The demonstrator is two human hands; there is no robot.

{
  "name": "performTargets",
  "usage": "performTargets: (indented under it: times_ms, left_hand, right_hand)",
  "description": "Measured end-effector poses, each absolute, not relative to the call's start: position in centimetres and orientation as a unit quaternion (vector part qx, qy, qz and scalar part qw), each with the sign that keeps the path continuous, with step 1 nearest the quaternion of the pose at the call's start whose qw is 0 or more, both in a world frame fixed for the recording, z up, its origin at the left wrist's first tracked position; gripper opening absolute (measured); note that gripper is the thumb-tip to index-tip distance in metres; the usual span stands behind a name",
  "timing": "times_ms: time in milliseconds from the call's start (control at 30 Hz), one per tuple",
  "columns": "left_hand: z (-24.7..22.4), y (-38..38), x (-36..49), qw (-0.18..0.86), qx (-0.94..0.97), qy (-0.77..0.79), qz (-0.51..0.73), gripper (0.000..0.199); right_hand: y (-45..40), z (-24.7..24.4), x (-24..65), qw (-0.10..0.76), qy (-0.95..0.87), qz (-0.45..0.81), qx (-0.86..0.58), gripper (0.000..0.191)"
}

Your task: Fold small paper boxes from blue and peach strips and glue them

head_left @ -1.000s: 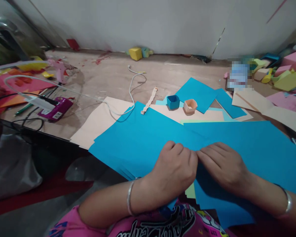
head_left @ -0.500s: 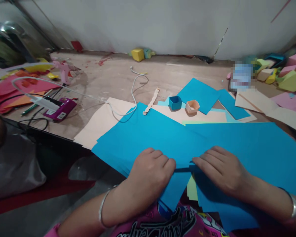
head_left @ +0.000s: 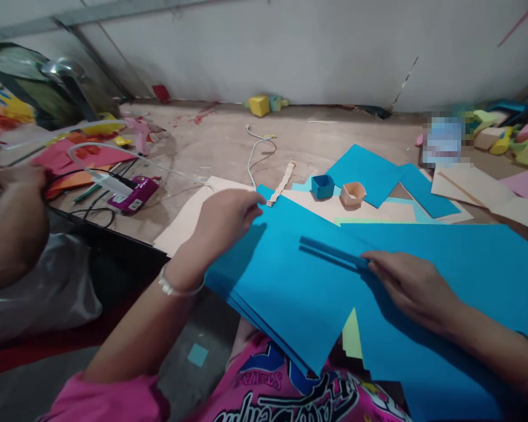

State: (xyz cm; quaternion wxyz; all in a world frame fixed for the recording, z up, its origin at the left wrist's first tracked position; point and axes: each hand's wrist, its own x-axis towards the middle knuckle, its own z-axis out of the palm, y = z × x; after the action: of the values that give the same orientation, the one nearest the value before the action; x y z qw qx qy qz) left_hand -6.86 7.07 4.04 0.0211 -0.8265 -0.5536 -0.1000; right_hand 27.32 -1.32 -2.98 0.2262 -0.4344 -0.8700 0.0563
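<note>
One end of a blue strip (head_left: 330, 249) was pinched by the right hand (head_left: 409, 287) above blue paper (head_left: 286, 269), likely freeing its length; the left hand (head_left: 226, 223) was curled near a cream strip (head_left: 282, 183), grip unclear.

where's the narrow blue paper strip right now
Slightly right of centre in the head view, the narrow blue paper strip has its right end in the right hand and extends left over a large blue sheet.

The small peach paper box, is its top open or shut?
Open: no lid covers the small peach paper box, and its inside walls show through the top.
</note>
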Motion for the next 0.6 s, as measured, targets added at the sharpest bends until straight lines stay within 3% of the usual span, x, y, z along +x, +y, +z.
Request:
performTargets:
  times_ms: [133,233,367,433,600]
  left_hand:
    - [2.9,12.6,-6.5,-0.016,-0.854,-0.517,-0.062,0.029]
    - [1.6,14.8,-6.2,-0.043,-0.867,-0.493,-0.053,0.015]
    - [1.2,15.3,-6.3,-0.118,-0.848,-0.492,-0.157,0.003]
    - [2.0,14.7,-5.8,-0.181,-0.818,-0.503,-0.213,0.006]
    - [4.7,11.9,-2.6,-0.449,-0.676,-0.495,-0.31,0.023]
  right_hand:
    - [-0.6,-2.8,27.6,0.215,-0.847,-0.023,-0.486,0.026]
    - [-0.3,-2.2,27.5,0.237,-0.848,-0.061,-0.47,0.024]
    - [0.0,-1.8,27.2,0.259,-0.845,-0.087,-0.46,0.02]
    - [-0.1,-1.8,27.0,0.265,-0.845,-0.093,-0.454,0.016]
    - [-1.5,0.2,26.7,0.3,-0.848,-0.036,-0.435,0.019]
